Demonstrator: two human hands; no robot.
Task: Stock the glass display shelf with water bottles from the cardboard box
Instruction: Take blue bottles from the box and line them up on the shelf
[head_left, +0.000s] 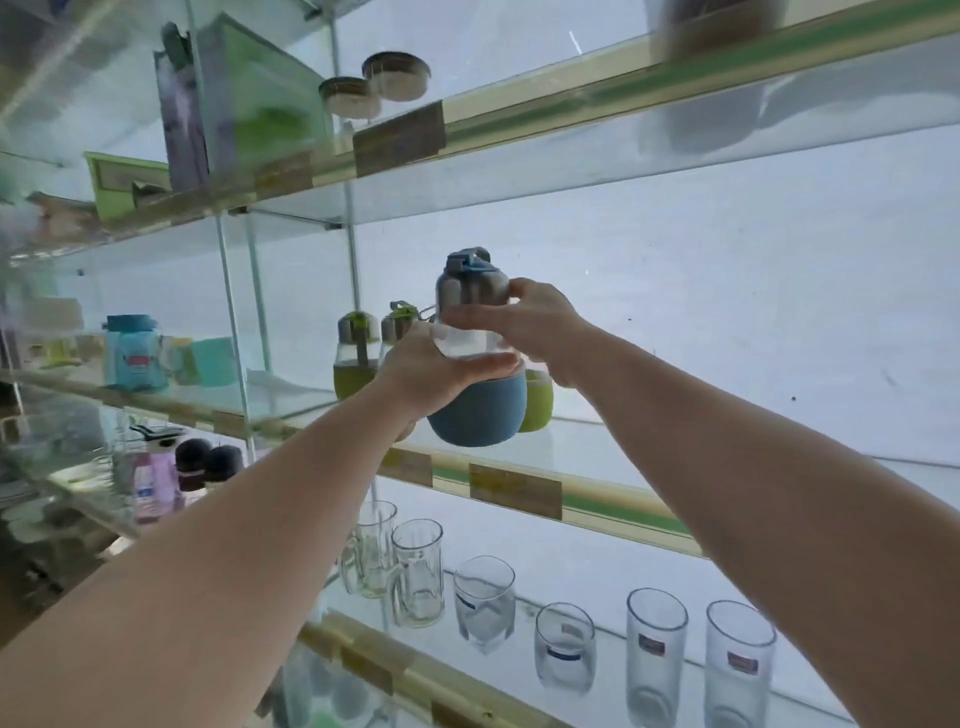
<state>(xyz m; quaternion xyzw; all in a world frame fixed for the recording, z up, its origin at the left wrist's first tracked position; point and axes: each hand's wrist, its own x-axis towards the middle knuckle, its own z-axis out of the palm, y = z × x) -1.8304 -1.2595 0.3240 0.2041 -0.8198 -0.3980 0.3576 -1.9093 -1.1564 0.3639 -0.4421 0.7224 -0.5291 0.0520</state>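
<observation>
At the far left of the middle glass shelf (291, 400) stands a pale blue lidded plastic container (136, 353), behind a glass partition. Further right, two squat clear bottles with lime-green sleeves and grey caps (358, 358) already stand on that shelf, and a third green-sleeved bottle (537, 402) peeks out just behind the one being handled.

The left hand (441, 371) cups the clear glass middle of a round-bellied water bottle with a slate-blue silicone sleeve, a grey metal shoulder and a blue flip cap (475, 364); its fingers curl round the front of the glass, thumb side hidden. The right hand (530, 322) comes in from the other side, fingers wrapped across the neck just under the metal shoulder. Both hands reach equally far forward, so neither is clearly nearer.

The bottle hangs in the air above the shelf's front edge, its long axis close to upright, cap tipped slightly left. Its base appears clear of the glass, just in front of the green row. The open stretch of shelf lies forward and to the right of the fingers, so the move likely needed is a short push inward and a lowering beside the third green bottle. Clear glass mugs (400, 566) and tumblers (657, 654) line the shelf below.
</observation>
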